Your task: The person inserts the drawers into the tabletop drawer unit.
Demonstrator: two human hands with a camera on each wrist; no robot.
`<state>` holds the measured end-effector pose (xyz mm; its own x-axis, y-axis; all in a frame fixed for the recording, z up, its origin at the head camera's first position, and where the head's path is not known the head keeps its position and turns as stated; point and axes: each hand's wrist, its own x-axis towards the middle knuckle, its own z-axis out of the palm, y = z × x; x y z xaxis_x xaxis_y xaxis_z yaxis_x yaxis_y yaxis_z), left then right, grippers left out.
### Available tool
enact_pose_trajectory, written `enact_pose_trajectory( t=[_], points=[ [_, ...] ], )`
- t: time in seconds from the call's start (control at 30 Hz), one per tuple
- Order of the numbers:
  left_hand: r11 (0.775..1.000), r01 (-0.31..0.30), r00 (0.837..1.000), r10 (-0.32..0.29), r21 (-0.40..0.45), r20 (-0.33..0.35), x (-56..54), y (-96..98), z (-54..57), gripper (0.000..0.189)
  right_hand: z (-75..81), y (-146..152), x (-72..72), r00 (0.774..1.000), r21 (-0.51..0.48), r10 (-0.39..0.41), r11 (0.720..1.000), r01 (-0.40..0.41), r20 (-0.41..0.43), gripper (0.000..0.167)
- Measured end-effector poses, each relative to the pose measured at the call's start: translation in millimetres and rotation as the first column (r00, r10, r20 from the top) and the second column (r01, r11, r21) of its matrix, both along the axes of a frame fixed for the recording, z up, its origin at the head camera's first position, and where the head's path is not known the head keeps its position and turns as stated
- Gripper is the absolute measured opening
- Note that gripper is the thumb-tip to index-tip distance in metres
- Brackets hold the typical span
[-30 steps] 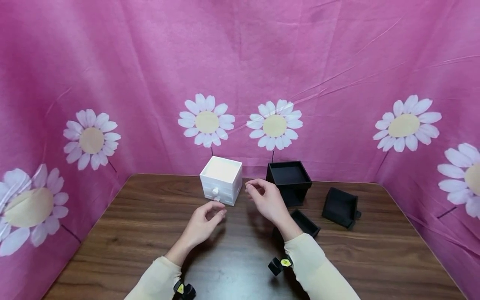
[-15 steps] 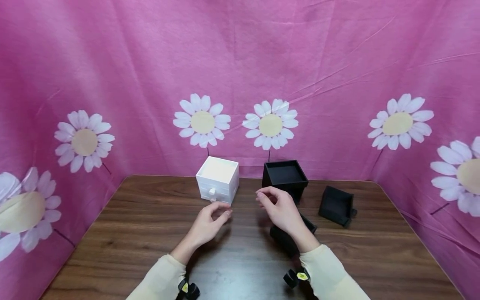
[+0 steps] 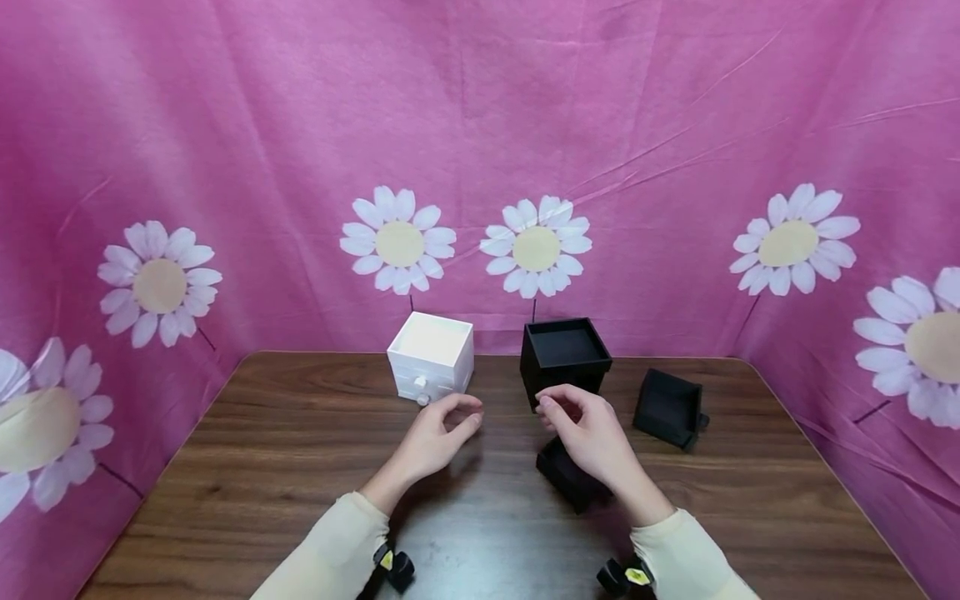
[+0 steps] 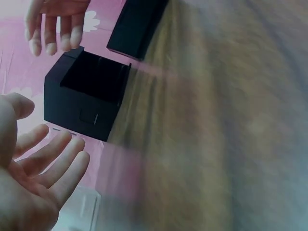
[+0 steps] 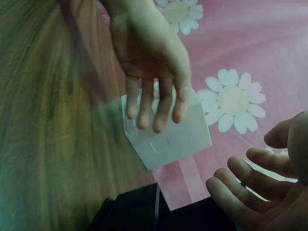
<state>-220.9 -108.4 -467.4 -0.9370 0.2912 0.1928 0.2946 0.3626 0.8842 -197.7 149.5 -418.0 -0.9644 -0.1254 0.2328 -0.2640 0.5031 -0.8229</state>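
Both hands hover above the table with bent, loose fingers and nothing in them. My left hand [image 3: 437,437] is just in front of the white drawer cabinet [image 3: 431,357], whose round knobs [image 3: 422,386] face me. Further right, my right hand [image 3: 592,437] is in front of the black cabinet [image 3: 566,358] and over a black drawer [image 3: 566,479], partly covering both. In the left wrist view the black cabinet [image 4: 82,108] has an open front with a dark, hollow inside. A second black drawer [image 3: 667,408] lies to the right on the table.
The brown wooden table [image 3: 300,467] ends at a pink cloth [image 3: 300,125] printed with white daisies, which hangs behind and at both sides. The two cabinets stand near its back edge, with a gap between them. A wrist camera [image 3: 395,567] sits on each forearm.
Both hands have moved to the right and a little nearer, the right hand from beside the white cabinet to above the nearer black drawer. The view has shifted slightly. Cabinets and drawers appear unmoved.
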Motion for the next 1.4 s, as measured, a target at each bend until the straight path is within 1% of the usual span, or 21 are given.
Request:
enact_pose_trajectory(
  t=[0.17, 0.3, 0.43, 0.57, 0.67, 0.83, 0.97, 1.1, 1.27, 1.4],
  points=[
    [1.0, 0.017, 1.0, -0.016, 0.013, -0.005, -8.0, 9.7, 3.5, 0.029, -4.0, 11.2, 6.3, 1.0, 0.003, -0.018, 1.0, 0.018, 0.006, 0.016],
    [1.0, 0.018, 1.0, -0.018, -0.007, -0.006, -14.3, 15.9, 2.0, 0.031, -8.1, 21.3, 13.3, 1.0, -0.036, -0.001, 0.999, 0.002, 0.017, 0.018],
    [1.0, 0.009, 1.0, -0.009, -0.028, -0.009, -19.5, 22.0, 2.2, 0.033, -11.9, 30.5, 20.9, 1.0, -0.069, 0.014, 0.998, -0.014, 0.001, 0.017],
    [1.0, -0.004, 1.0, 0.003, -0.031, -0.003, -23.0, 28.1, 5.1, 0.034, -15.2, 38.4, 26.7, 1.0, -0.068, 0.015, 0.998, -0.017, -0.026, 0.016],
    [1.0, -0.004, 1.0, 0.005, -0.021, 0.008, -25.9, 31.6, 6.9, 0.034, -18.1, 44.3, 30.5, 0.999, -0.051, 0.004, 0.999, -0.006, -0.047, 0.016],
    [1.0, -0.006, 1.0, 0.006, 0.02, 0.018, -30.5, 37.8, 8.1, 0.032, -25.2, 53.8, 38.2, 0.997, -0.026, -0.019, 1.0, 0.017, -0.076, 0.015],
    [0.998, -0.014, 1.0, 0.013, 0.054, 0.023, -33.1, 42.6, 6.8, 0.031, -31.2, 61.8, 45.8, 0.994, -0.033, -0.031, 0.999, 0.028, -0.109, 0.014],
    [0.996, -0.019, 0.999, 0.016, 0.089, 0.037, -35.7, 47.1, 6.4, 0.031, -34.6, 68.7, 49.8, 0.991, -0.045, -0.039, 0.998, 0.033, -0.125, 0.014],
    [0.996, -0.042, 0.999, 0.04, 0.081, 0.029, -39.4, 52.2, 7.8, 0.034, -37.6, 73.7, 51.0, 0.99, -0.043, -0.039, 0.999, 0.034, -0.137, 0.014],
    [0.996, -0.033, 0.999, 0.03, 0.079, 0.036, -43.0, 57.4, 6.3, 0.038, -41.1, 76.5, 53.4, 0.985, -0.038, -0.058, 0.998, 0.052, -0.163, 0.015]
  ],
)
